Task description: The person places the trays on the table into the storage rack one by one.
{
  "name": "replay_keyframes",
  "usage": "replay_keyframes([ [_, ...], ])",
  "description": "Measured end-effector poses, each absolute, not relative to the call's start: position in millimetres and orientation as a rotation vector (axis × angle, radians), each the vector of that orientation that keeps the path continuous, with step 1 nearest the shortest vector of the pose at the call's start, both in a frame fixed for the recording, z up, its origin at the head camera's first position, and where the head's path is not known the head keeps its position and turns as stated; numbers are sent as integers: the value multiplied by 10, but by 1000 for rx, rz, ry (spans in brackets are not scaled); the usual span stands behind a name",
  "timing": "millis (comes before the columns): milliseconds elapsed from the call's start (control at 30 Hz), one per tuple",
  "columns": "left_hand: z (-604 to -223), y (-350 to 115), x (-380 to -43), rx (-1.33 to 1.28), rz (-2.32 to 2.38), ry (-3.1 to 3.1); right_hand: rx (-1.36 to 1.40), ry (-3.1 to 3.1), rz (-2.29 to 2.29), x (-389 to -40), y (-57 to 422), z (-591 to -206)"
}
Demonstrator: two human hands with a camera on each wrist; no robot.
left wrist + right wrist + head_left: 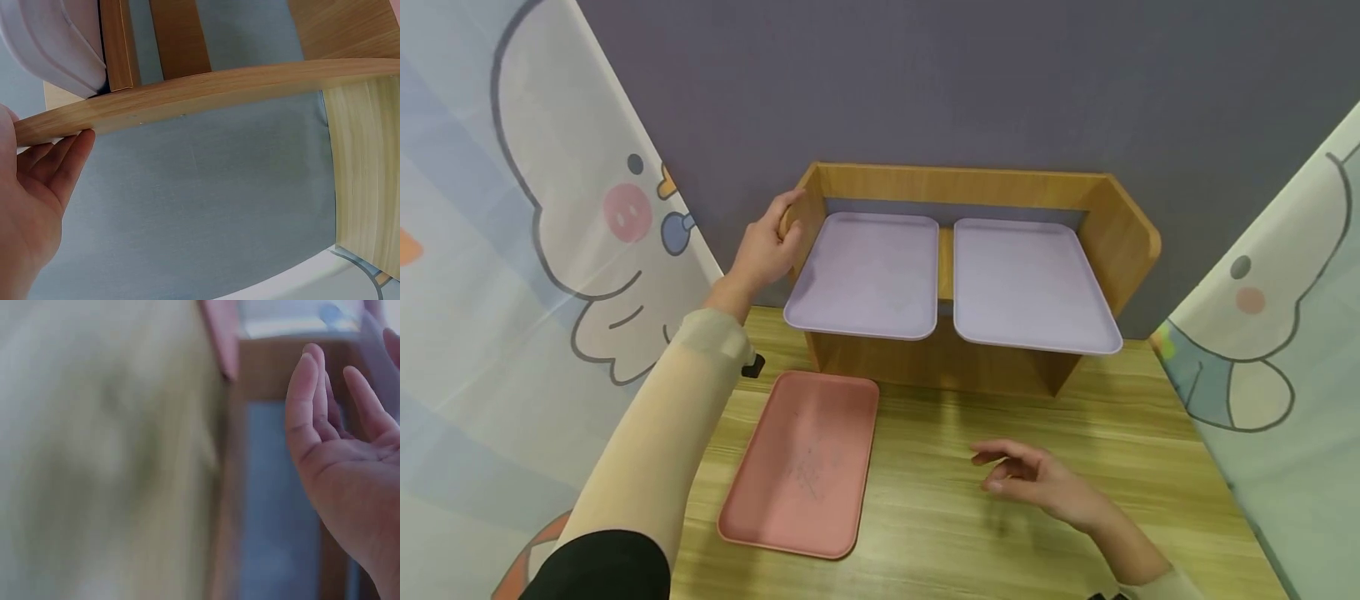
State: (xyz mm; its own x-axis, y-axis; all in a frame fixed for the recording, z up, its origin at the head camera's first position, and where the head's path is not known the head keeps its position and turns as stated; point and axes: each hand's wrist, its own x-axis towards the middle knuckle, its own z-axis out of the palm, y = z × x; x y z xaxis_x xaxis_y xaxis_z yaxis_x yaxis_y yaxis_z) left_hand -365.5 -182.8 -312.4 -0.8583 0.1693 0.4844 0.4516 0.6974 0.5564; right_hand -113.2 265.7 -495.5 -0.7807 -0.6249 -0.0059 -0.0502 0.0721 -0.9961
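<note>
A wooden shelf [955, 367] stands at the back of the table, bearing two pale lilac trays, a left tray [872, 275] and a right tray [1033, 283]. My left hand [769, 243] grips the left side panel of the shelf near its top. In the left wrist view, the fingers [69, 165] lie along one face of that panel [206, 94], and the thumb is mostly cut off. Over the table in front of the shelf, my right hand [1037, 483] hovers with loosely bent fingers and holds nothing. The right wrist view shows its palm [356, 481] beside the blurred shelf.
A pink tray [808, 462] lies flat on the wood-grain table [925, 500], front left of the shelf. Behind stands a dark grey panel [880, 83]. Cartoon-printed cloths hang at the left [572, 167] and right [1285, 333].
</note>
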Motion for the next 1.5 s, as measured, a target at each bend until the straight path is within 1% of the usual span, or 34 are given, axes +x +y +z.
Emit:
replay_keyframes([
  [200,-3139,-1817,-3670,-475,-977,-2500,-606,1869,-1676,-1235,1874,-5389],
  [400,-3137,-1801,-3657,-484,-978,-2501,-596,1839,-1600,-1279,1250,-5667],
  [567,-3133,-1803,-3662,-485,-976,-2500,-608,2108,-1437,-1289,920,-5715],
  [800,-3127,-1819,-3659,-490,-972,-2489,-594,2583,-963,-1203,569,-5671],
  [933,-3110,-1815,-3661,-493,-968,-2488,-554,2702,-859,-1156,434,-5640],
  [1200,-3119,-1827,-3670,-487,-962,-2497,-368,2470,-1284,-1162,442,-5664],
  [1400,-3148,-1843,-3684,-481,-970,-2502,-382,2190,-1517,-1175,551,-5697],
  [1500,-3160,-1845,-3692,-481,-974,-2505,-405,2097,-1553,-1159,597,-5704],
])
